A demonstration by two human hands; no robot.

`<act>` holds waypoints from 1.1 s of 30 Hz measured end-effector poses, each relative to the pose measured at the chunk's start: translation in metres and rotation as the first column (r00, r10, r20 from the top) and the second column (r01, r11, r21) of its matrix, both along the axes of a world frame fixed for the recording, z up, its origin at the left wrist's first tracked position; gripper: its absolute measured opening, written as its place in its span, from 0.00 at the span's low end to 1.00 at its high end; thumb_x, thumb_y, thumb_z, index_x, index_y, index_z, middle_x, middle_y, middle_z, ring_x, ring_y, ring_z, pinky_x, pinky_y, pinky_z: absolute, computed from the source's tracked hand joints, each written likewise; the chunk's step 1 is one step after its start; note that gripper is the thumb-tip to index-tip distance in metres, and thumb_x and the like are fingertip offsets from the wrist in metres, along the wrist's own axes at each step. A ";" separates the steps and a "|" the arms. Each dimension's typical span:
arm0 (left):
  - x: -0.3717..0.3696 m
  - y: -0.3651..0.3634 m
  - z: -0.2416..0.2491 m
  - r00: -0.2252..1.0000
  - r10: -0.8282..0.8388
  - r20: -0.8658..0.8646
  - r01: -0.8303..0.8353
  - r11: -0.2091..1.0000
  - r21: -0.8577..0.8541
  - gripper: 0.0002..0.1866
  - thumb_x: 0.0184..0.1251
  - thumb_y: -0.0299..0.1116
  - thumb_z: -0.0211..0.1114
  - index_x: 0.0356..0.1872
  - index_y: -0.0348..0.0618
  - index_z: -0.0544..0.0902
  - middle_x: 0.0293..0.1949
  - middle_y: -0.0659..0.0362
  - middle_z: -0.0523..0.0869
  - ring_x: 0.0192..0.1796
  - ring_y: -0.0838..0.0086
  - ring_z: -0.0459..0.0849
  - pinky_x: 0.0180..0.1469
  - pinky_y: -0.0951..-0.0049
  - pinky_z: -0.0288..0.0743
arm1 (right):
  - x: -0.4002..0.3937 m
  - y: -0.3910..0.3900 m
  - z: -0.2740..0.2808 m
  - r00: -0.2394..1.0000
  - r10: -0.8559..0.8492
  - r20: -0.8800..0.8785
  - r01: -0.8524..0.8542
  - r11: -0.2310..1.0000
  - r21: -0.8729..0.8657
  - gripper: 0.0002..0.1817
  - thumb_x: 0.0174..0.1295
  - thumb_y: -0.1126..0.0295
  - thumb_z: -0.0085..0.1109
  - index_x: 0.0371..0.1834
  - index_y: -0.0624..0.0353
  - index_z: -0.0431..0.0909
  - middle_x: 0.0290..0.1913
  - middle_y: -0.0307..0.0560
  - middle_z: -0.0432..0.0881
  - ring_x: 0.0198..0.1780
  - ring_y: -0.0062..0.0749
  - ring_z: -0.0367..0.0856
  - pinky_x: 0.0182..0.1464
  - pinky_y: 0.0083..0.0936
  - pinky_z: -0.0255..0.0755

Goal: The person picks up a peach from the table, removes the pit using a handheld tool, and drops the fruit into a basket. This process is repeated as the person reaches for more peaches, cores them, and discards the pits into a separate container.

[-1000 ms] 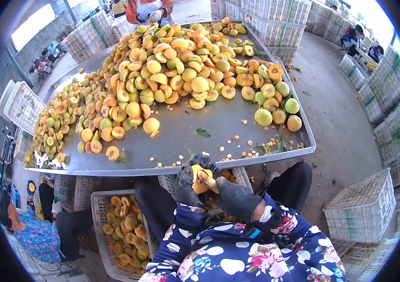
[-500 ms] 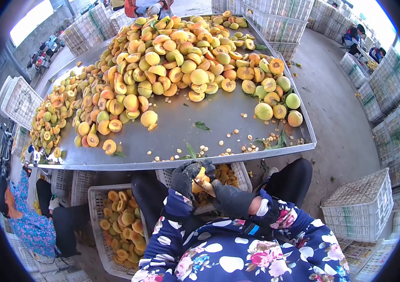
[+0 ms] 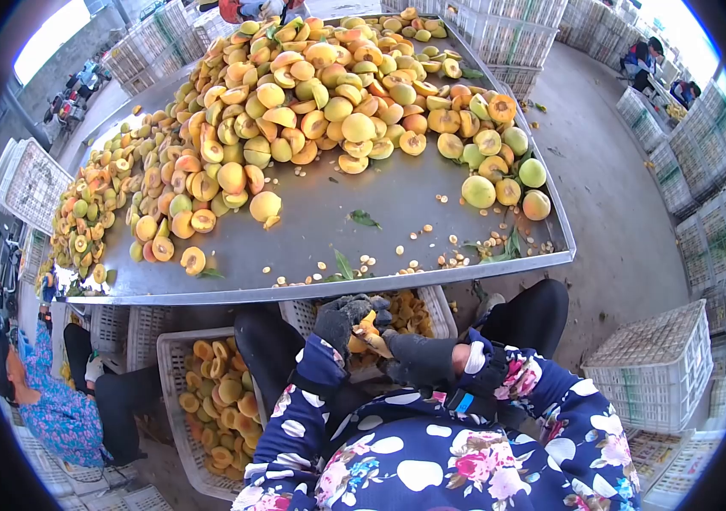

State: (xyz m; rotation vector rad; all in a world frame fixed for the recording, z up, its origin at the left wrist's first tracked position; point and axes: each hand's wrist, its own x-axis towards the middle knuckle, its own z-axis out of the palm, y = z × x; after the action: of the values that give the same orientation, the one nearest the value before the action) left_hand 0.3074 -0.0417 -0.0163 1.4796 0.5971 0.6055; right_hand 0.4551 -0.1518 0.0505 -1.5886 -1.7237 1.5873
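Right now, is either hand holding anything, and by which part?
The left hand holds a yellow peach piece around its outer side; the right hand's hold cannot be told.

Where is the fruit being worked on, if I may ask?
The fruit is in the left hand, in the head view's lower middle, just below the metal table's near rim.

Left hand (image 3: pixel 348 320), in dark glove, has the fingers curled. Right hand (image 3: pixel 419 358), also gloved, is closed just beside, at its 4 o'clock; bare wrist (image 3: pixel 462 358) shows behind.
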 end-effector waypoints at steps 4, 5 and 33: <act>0.003 -0.006 0.031 0.989 0.093 0.117 -0.015 0.840 -0.543 0.13 0.57 0.24 0.55 0.44 0.33 0.76 0.42 0.50 0.82 0.40 0.66 0.82 0.44 0.71 0.77 | 0.003 0.002 0.025 0.929 -0.230 -0.291 0.078 0.888 -0.453 0.15 0.60 0.66 0.49 0.49 0.55 0.63 0.23 0.39 0.70 0.14 0.18 0.69 0.11 0.15 0.64; 0.003 -0.007 0.036 0.967 0.182 0.177 0.013 0.662 -0.750 0.13 0.58 0.24 0.54 0.44 0.31 0.76 0.43 0.48 0.81 0.41 0.65 0.82 0.44 0.71 0.77 | 0.004 0.002 0.023 0.893 -0.275 -0.357 0.069 0.867 -0.494 0.15 0.60 0.67 0.48 0.49 0.56 0.63 0.23 0.39 0.70 0.14 0.18 0.69 0.11 0.15 0.64; 0.004 -0.018 -0.060 0.903 0.403 0.147 -0.354 0.894 -0.275 0.10 0.60 0.35 0.55 0.38 0.41 0.76 0.31 0.58 0.78 0.35 0.70 0.78 0.43 0.74 0.74 | -0.015 -0.006 0.001 0.546 -0.532 -0.647 0.101 0.808 -0.580 0.10 0.59 0.64 0.51 0.34 0.59 0.68 0.20 0.36 0.72 0.13 0.12 0.66 0.12 0.10 0.58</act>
State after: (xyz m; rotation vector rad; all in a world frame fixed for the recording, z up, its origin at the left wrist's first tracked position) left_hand 0.3109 -0.0600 -0.0766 1.0596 0.7814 0.9409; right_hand 0.4398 -0.1579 0.0518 -0.9691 -0.5139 2.1370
